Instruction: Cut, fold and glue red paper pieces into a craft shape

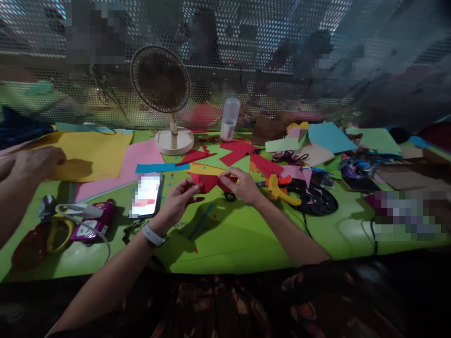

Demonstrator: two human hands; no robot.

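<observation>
Both of my hands hold one piece of red paper just above the green table. My left hand, with a white watch on the wrist, pinches the paper's left end. My right hand pinches its right end, fingers closed on the fold. A phone with a lit screen lies just left of my left hand. A yellow and orange glue gun lies on a black mat just right of my right hand.
Another person's hand rests on yellow paper at the far left. A small fan and a white bottle stand at the back. Coloured paper sheets and scraps cover the table's far half. Scissors and cables lie front left.
</observation>
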